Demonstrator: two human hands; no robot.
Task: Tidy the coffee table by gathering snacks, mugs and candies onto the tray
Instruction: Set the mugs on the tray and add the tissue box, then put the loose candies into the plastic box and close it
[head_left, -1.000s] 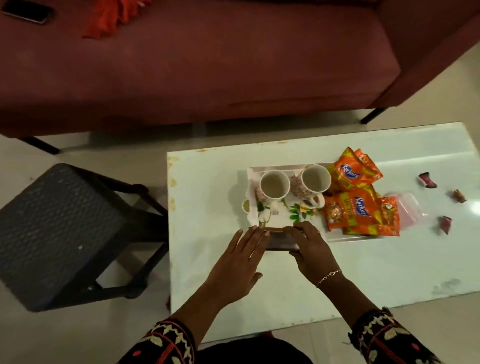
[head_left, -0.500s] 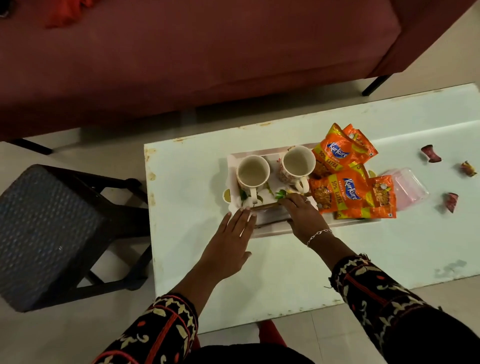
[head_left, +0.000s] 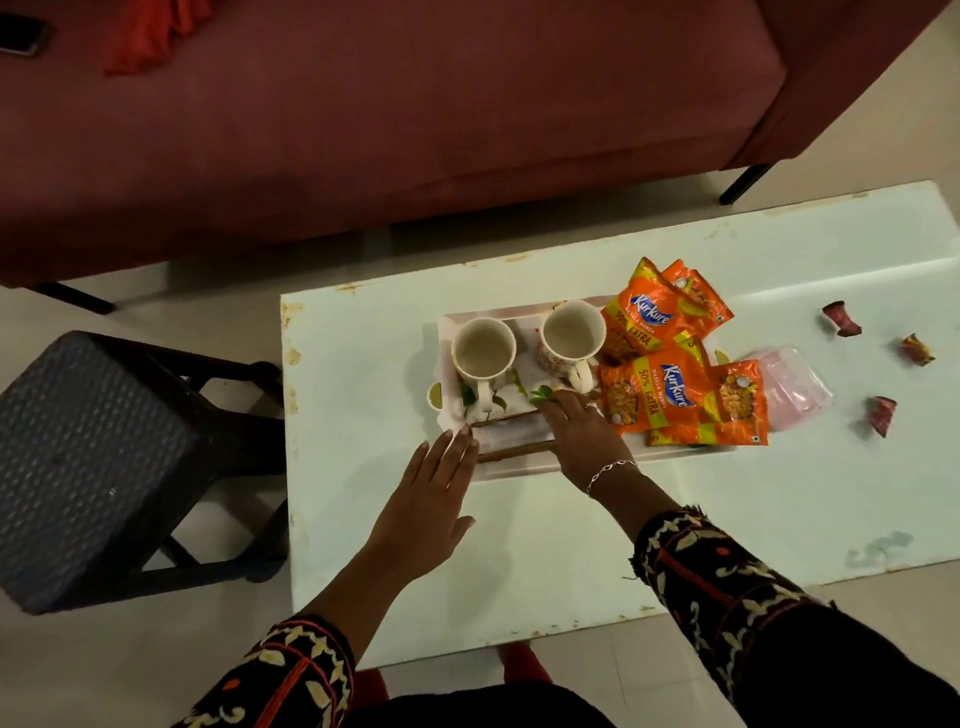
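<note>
A pale floral tray (head_left: 519, 470) sits on the white coffee table (head_left: 571, 571). It carries two empty mugs (head_left: 483, 351) (head_left: 571, 332) and several orange snack packets (head_left: 675, 395), which overlap its right end. A flat brown-edged packet (head_left: 511, 439) lies on the tray in front of the mugs. My right hand (head_left: 576, 434) covers and grips its right end. The fingertips of my left hand (head_left: 431, 493), stretched out flat, touch its left end. Three wrapped candies (head_left: 841, 318) (head_left: 917, 349) (head_left: 882, 414) lie loose on the table to the right.
A clear pink plastic bag (head_left: 795, 384) lies beside the snack packets. A dark stool (head_left: 93, 467) stands left of the table. Behind the table is a maroon sofa (head_left: 415, 130) with a phone (head_left: 21, 36) and a red cloth (head_left: 150, 31) on it.
Both hands have pushed the flat packet from the tray's front edge further onto the tray, up to the mugs. My left hand has flattened beside its left end.
</note>
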